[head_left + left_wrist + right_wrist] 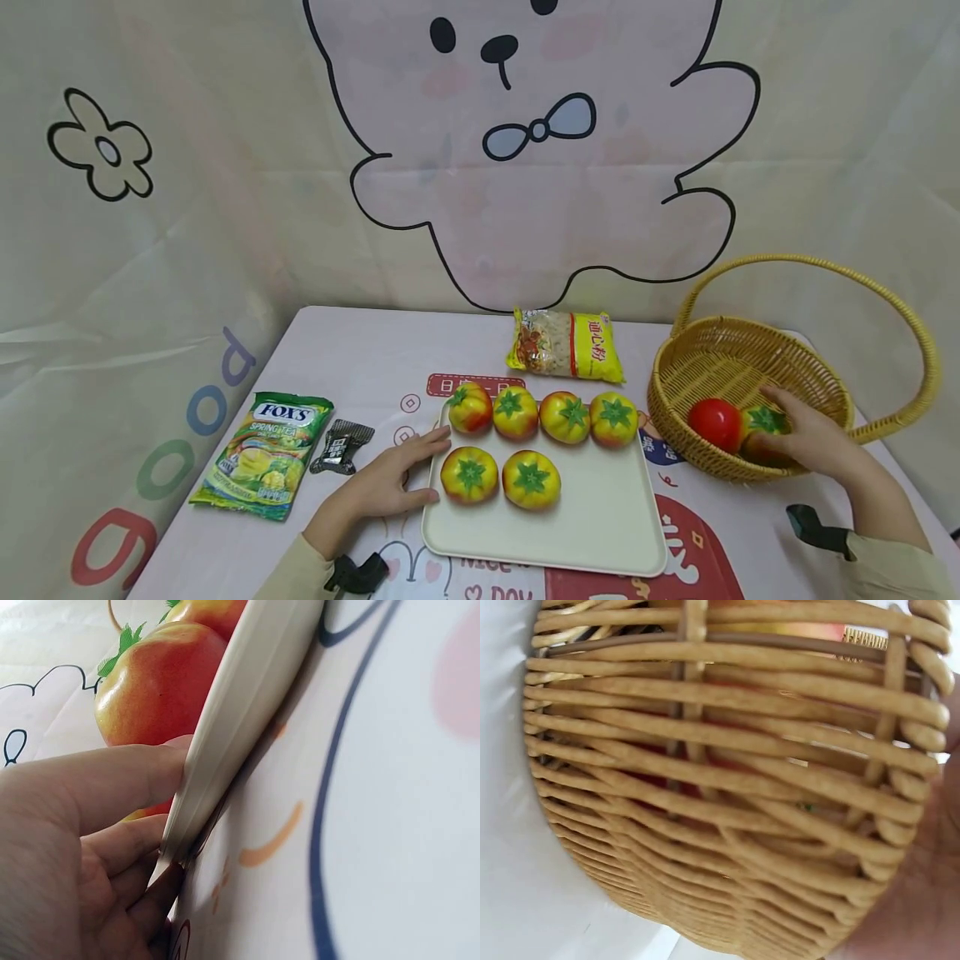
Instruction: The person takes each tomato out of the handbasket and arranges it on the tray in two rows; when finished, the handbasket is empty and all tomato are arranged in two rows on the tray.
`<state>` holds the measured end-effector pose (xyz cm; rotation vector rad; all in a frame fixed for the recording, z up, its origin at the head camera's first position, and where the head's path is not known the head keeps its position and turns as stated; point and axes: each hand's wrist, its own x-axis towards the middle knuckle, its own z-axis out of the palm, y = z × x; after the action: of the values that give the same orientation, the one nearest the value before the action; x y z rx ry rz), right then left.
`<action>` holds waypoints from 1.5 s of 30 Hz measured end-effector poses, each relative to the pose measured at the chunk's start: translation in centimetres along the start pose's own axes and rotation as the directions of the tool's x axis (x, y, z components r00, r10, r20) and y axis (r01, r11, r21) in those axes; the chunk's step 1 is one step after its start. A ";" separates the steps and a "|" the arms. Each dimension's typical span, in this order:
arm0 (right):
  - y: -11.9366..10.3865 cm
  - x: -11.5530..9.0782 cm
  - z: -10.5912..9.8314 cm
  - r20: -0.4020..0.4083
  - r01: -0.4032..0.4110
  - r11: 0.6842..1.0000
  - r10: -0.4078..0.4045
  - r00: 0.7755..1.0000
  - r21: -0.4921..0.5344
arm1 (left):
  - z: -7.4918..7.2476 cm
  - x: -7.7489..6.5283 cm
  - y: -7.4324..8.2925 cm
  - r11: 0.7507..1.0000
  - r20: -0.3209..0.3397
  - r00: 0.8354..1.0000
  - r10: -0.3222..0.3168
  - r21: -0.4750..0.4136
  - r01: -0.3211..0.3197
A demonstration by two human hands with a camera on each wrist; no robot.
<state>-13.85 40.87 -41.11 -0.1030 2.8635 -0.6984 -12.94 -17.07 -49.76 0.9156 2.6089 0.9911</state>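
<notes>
Several ribbed yellow-red tomatoes with green leafy tops lie on a cream tray [600, 525], in a back row and a front pair [532, 481]. My left hand [390, 479] is at the tray's left side, its fingertips and thumb touching the rim. The left wrist view shows the thumb against the tray's outer wall [247, 682], beside a tomato [161, 682]. My right hand [810, 433] reaches into the wicker basket [675, 417] and holds a yellow-red tomato [763, 419] there. A shiny red tomato [715, 425] lies beside it. Basket weave [727, 765] hides most of the right hand in its wrist view.
A yellow pasta bag [566, 345] lies behind the tray. On the left are a green FOX'S candy bag [262, 457] and a small black packet [342, 446]. The basket's tall handle [810, 260] arches up at the right. A printed cloth backdrop [225, 208] stands behind the table.
</notes>
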 end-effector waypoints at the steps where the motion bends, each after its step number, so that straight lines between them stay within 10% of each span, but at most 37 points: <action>1: 0.0 0.1 -0.1 0.008 0.002 1.000 -0.002 1.000 -0.008 | 0.0 0.0 0.0 1.000 0.001 1.000 -0.003 -0.001 0.003; 14: 0.0 0.5 0.0 0.016 -0.019 0.997 0.020 1.000 -0.078 | -0.1 0.0 0.2 1.000 0.004 1.000 -0.023 0.012 0.023; 45: -1.1 -0.8 2.3 -0.349 -0.042 0.999 0.038 0.936 -0.003 | -0.1 0.0 0.2 1.000 0.004 1.000 -0.010 0.000 0.010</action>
<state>-12.62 38.95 -42.48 0.0873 3.1954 -0.7610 -12.90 -16.96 -49.52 0.9035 2.6078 0.9854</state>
